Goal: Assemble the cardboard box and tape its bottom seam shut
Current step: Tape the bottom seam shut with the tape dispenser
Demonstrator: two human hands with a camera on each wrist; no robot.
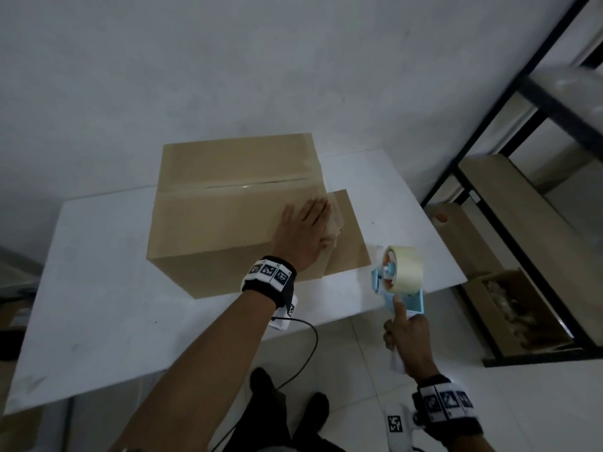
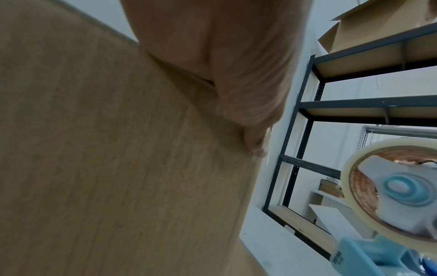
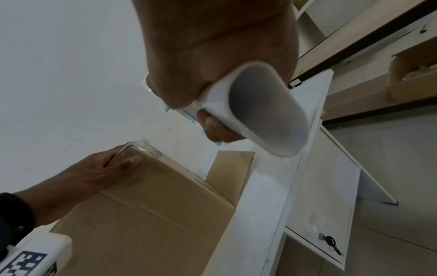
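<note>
Tape [image 1: 261, 185] already runs along the seam of the box [image 1: 228, 216], which sits flaps-down on the bench [image 1: 98, 288]. Left hand [image 1: 301, 233] lies flat, fingers [image 1: 318, 208] straight, smoothing the tape end over the right edge; press firmly down the side so it bonds. Right hand [image 1: 408, 337] grips the dispenser [image 1: 399, 275], held just off the box's right.
</note>
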